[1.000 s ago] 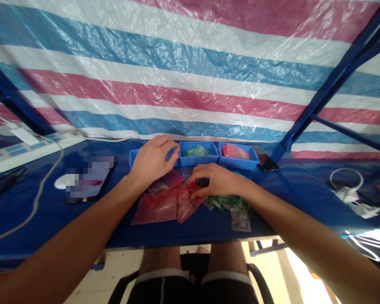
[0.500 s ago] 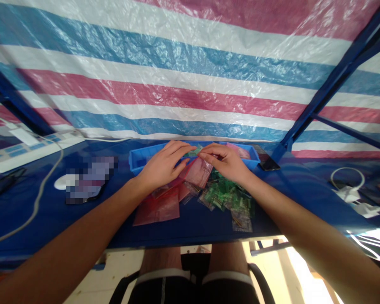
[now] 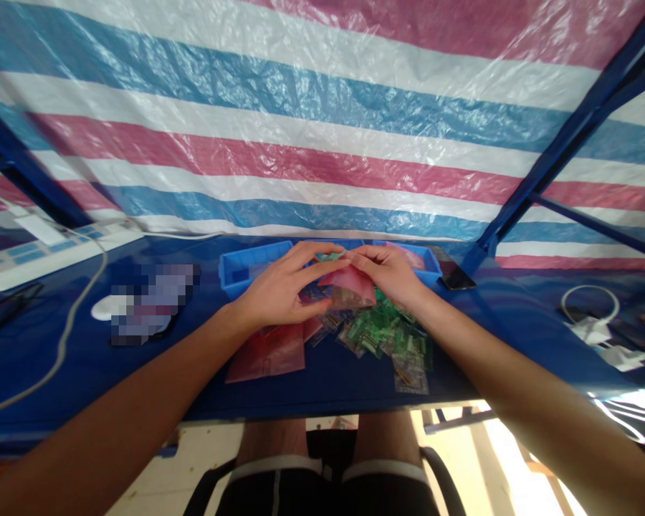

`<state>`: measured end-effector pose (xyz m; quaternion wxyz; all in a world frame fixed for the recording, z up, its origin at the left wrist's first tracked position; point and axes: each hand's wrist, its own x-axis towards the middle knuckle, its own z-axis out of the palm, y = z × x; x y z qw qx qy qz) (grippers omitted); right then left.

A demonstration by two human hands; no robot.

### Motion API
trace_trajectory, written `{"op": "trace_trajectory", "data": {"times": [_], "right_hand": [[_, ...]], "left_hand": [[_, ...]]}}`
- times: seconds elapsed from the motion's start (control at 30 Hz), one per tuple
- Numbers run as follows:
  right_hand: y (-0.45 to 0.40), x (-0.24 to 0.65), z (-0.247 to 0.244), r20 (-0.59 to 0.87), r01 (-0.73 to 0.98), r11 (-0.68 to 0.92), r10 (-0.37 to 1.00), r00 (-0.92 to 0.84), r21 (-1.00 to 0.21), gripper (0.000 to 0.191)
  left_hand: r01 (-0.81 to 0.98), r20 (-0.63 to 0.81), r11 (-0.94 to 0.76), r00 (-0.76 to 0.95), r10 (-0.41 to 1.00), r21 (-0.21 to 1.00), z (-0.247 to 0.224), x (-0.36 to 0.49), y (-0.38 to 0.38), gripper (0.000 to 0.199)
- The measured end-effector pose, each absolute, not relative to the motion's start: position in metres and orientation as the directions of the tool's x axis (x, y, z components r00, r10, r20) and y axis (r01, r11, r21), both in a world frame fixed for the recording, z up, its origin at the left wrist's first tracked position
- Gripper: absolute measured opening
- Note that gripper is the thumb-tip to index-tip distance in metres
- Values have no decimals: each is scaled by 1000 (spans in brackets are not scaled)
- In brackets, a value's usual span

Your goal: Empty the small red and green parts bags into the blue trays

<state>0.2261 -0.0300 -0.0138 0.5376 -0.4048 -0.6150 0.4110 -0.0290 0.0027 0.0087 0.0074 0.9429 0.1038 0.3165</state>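
The red bag [image 3: 355,288] is off the table, held up between the hands in front of the middle bin and above the near heap. The right hand [image 3: 395,274] is closed on its upper edge, thumb against fingers. The left hand [image 3: 284,285] reaches that edge with its fingertips, thumb spread lower; whether it grips cannot be told. Risk: if the pinch is only on the thin film, the bag could slip and drop into the heap.

Directly below and to the right lie green packets [image 3: 384,326], overlapping; a falling item could be lost among them. A clear packet [image 3: 410,376] lies at their near side, close to the table edge [image 3: 327,410]; a sweep of the right forearm could push it off.

Flat red bags [image 3: 271,356] lie left of the heap, partly under the left wrist, which could drag them.

Beyond, the left bin [image 3: 231,278] and right bin [image 3: 433,264] flank the hands; a knock could shift either. A dark phone [image 3: 456,275] lies just right of the bins.
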Motion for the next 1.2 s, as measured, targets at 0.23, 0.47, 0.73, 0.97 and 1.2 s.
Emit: {"op": "trace_trajectory", "data": {"times": [0.23,0.47,0.73,0.97,1.2], "right_hand": [[-38,225,-10,231,205,266,956,-179,-942,47],[-47,224,2,442,391,434,894,-76,-811,63],[-48,223,6,373,154,387,921,-110,-909,50],[-37,223,-2,312,35,318,943,-117,-948,41],[-39,224,-2,305,82,320,940,-154,-944,40]], "left_hand": [[217,575,-967,777,256,137,6,-29,2,41],[407,645,-844,549,532,349,1,-29,-1,55],[394,547,-797,583,601,457,1,-26,-3,78],[392,517,-845,670,534,364,-1,-25,-1,85],[358,568,-829,606,557,431,0,-23,-1,74]]}}
